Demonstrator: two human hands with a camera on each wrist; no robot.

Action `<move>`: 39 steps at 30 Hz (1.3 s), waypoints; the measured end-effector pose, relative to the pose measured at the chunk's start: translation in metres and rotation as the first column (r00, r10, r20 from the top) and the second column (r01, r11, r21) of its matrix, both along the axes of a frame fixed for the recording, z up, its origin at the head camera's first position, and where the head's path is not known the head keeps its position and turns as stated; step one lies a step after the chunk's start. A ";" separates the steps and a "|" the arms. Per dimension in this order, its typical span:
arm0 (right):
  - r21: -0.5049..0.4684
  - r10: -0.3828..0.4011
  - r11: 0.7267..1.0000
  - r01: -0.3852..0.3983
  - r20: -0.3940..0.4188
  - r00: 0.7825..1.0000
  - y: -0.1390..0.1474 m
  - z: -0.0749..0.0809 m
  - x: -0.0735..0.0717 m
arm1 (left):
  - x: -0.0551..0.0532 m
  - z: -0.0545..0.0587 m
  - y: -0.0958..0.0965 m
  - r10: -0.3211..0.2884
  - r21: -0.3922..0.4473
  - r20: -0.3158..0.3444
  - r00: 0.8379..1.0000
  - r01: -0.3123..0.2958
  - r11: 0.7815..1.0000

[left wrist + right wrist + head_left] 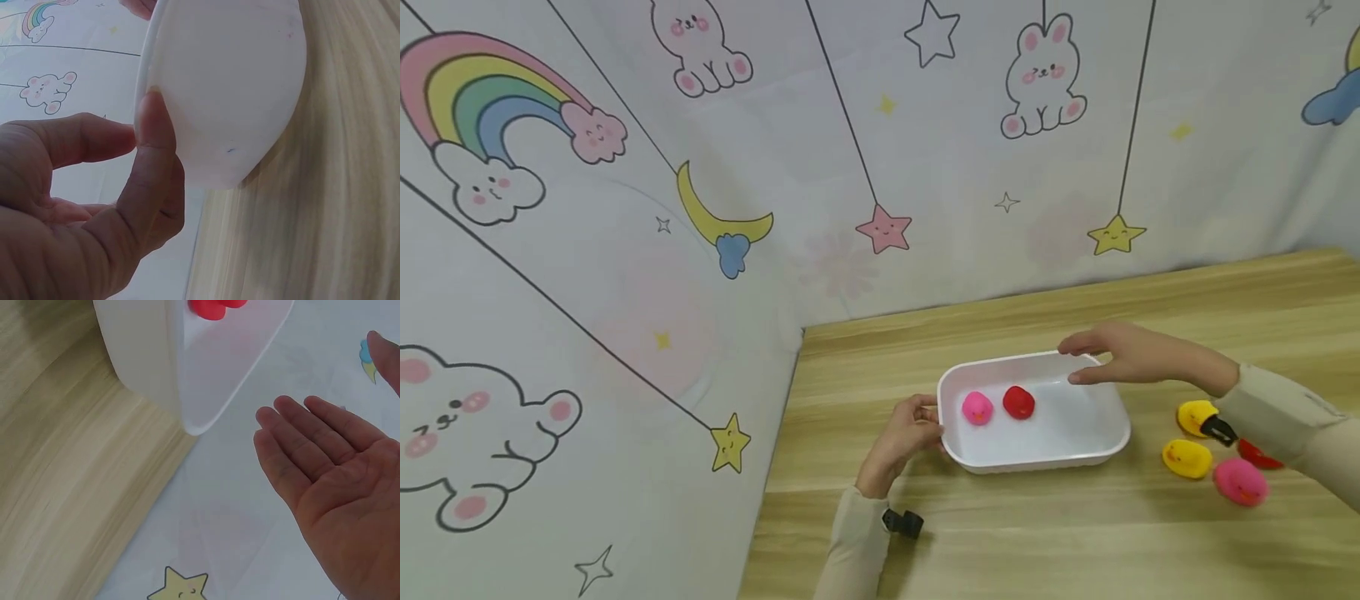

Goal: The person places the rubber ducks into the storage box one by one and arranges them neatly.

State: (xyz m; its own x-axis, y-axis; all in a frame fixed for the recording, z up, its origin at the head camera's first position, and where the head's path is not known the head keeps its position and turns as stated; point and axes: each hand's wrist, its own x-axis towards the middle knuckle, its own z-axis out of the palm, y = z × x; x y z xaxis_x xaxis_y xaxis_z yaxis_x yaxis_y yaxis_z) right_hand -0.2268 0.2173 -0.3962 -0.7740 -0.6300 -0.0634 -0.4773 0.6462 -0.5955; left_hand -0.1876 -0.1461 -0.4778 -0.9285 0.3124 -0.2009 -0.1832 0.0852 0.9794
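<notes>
My left hand (pixel 908 433) grips the near-left rim of the white rectangular plastic tub (pixel 1105 446), thumb pressed against its outer wall in the left wrist view, fingers curled round the edge. My right hand (pixel 1120 354) hovers above the tub's far-right corner with fingers straight and relaxed, palm empty; whether the fingertips touch the rim I cannot tell.

The tub rests on the light wooden table (pixel 1037 533), close to the table's left edge and the cartoon-printed fabric backdrop (pixel 625 250). Inside it, at the left end, sit a pink rubber duck (pixel 977 407) and a red rubber duck (pixel 1018 402), just beside each other.

To the right of the tub, near my right sleeve, lie two yellow rubber ducks (pixel 1187 458), a second pink rubber duck (pixel 1241 482) and a partly hidden red piece (pixel 1258 455).

Judged step: tub steadied, right hand unloaded above it. A next move to the loose ducks would call for swinging the right hand rightward, clearing the tub's raised rim.

Open room: bare table in front of the tub and behind it. Little margin on the left.
</notes>
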 end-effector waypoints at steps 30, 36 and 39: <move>-0.021 -0.350 0.937 0.350 -0.018 0.936 0.139 -0.056 0.063 | 0.001 0.001 -0.003 -0.002 -0.010 0.018 1.000 0.002 1.000; 0.054 -0.391 0.919 0.392 -0.022 0.920 0.157 -0.074 0.073 | 0.001 0.001 -0.002 -0.007 -0.020 0.027 1.000 0.008 1.000; 0.063 -0.408 0.911 0.408 -0.014 0.913 0.163 -0.081 0.077 | 0.001 0.002 0.000 -0.001 -0.025 0.028 1.000 0.002 1.000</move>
State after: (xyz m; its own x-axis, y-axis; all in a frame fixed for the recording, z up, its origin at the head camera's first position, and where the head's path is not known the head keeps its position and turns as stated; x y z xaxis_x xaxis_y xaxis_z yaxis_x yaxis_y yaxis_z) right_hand -0.1498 0.3803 -0.4773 -0.9627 -0.2544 -0.0920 -0.1648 0.8211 -0.5466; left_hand -0.1861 -0.1464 -0.4757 -0.9219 0.3084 -0.2345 -0.2105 0.1095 0.9714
